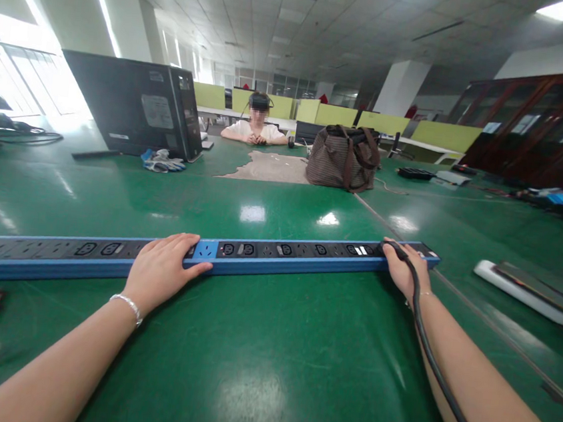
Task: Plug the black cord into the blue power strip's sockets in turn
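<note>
On one green table (229, 326), two hands on one power strip (276, 259).

Bare green desk (244, 328) lay open between the forearms, blue power strip (276, 257) barred the way ahead, bag (345, 157) beyond.

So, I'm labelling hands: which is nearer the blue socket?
Left. The left hand rests beside the blue socket; the right hand is near the right end of the power strip.
</note>
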